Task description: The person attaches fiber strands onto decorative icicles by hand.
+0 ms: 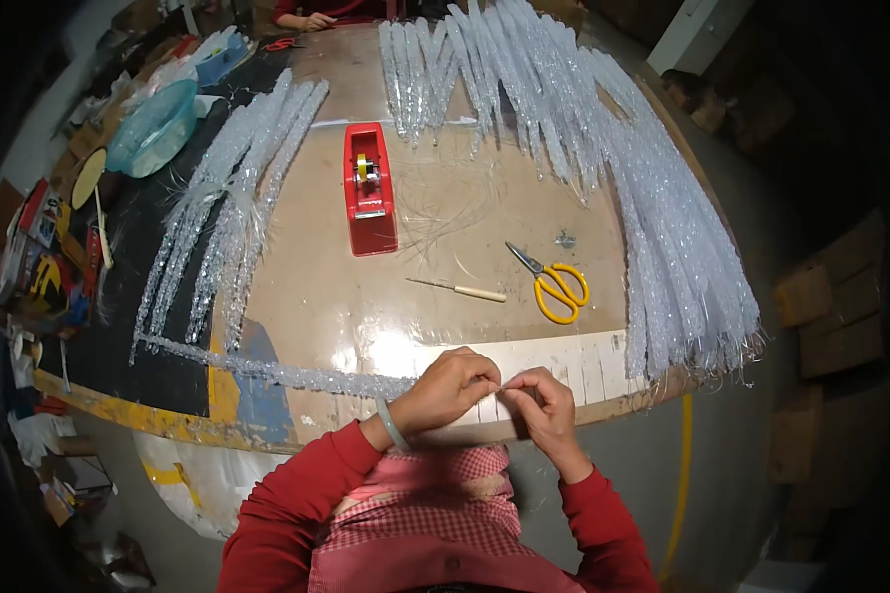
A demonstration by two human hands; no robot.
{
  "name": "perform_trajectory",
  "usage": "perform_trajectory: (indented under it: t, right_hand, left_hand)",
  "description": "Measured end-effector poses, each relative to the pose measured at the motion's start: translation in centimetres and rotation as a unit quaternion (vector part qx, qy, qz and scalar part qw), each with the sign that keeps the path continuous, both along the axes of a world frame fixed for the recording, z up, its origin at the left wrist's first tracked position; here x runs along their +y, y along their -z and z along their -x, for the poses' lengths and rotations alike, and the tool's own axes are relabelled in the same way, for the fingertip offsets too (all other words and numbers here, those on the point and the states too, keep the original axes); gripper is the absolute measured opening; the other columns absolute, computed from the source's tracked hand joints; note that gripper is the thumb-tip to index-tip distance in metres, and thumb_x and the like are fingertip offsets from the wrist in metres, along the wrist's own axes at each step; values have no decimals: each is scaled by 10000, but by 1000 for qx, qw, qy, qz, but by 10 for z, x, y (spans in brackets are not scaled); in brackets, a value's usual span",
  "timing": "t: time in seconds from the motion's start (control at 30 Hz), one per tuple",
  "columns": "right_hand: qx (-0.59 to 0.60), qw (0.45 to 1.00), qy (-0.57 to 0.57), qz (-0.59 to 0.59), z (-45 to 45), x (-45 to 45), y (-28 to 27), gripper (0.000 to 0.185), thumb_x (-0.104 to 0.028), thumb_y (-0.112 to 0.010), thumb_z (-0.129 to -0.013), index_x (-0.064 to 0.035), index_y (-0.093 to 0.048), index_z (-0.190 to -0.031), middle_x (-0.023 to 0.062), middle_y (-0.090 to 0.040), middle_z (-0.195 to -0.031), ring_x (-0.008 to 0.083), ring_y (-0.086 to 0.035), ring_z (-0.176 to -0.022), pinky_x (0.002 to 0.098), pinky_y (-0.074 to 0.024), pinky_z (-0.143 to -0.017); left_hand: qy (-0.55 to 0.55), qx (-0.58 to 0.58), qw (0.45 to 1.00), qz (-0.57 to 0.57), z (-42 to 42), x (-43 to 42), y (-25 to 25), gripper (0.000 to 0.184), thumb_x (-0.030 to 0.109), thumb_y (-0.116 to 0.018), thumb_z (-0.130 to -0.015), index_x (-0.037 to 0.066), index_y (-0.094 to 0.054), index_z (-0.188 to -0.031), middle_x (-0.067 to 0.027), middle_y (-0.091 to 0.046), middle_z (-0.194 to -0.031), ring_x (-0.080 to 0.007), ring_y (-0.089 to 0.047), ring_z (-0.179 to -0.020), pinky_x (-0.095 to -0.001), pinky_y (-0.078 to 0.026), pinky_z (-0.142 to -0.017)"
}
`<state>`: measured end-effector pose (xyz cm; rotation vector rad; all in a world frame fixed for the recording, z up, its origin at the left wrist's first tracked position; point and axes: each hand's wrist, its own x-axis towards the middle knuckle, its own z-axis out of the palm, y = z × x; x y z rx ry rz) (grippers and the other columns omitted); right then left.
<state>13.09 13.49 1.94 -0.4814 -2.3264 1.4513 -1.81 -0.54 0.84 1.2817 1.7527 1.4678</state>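
A long, sparkly clear strand (277,373) lies along the table's front edge, its right end running under my left hand (450,388). My left hand is closed in a pinch around that end. Close beside it, my right hand (544,405) is also pinched, its fingertips almost touching the left ones. What is between the right fingertips is too small to make out. Beyond my hands lie yellow-handled scissors (561,292) and a thin hook tool with a pale handle (480,294). A red tape dispenser (371,222) stands farther back, with loose clear threads (445,203) beside it.
Bundles of sparkly strands lie at the right (672,247) and left (237,168) of the table (307,267). A teal basin (153,128) and a blue container (221,61) are at the back left. Another person's hand (316,21) rests at the far edge. Cardboard boxes (836,306) stand right.
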Motion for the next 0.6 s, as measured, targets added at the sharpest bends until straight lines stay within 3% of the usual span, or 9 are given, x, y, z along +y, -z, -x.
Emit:
perform_trajectory:
  t: [0.33, 0.4, 0.6]
  right_hand:
    - [27, 998, -61, -11, 1, 5, 3, 91, 16, -713, -814, -8, -683, -896, 72, -668, -836, 177, -632, -805, 288, -507, -715]
    - [-29, 996, -12, 84, -1, 1, 7, 107, 2, -727, -825, 1, -680, -921, 62, -678, -853, 138, -628, -817, 275, -512, -733]
    - [-35, 987, 21, 158, 0, -1, 11, 122, -34, -737, -848, 5, -676, -947, 34, -683, -869, 86, -610, -778, 231, -502, -726]
  left_hand:
    - [-7, 113, 993, 41, -6, 3, 1, 78, 134, -599, -876, 72, -645, -866, -90, -624, -821, -287, -582, -872, -398, -419, -869]
    - [-17, 114, 992, 43, -5, 4, 0, 117, 136, -560, -861, 57, -646, -851, -87, -644, -816, -273, -590, -879, -410, -394, -910]
    - [-41, 144, 989, 11, -6, 4, 1, 56, 123, -608, -856, 72, -632, -852, -86, -622, -815, -284, -585, -855, -397, -403, -898]
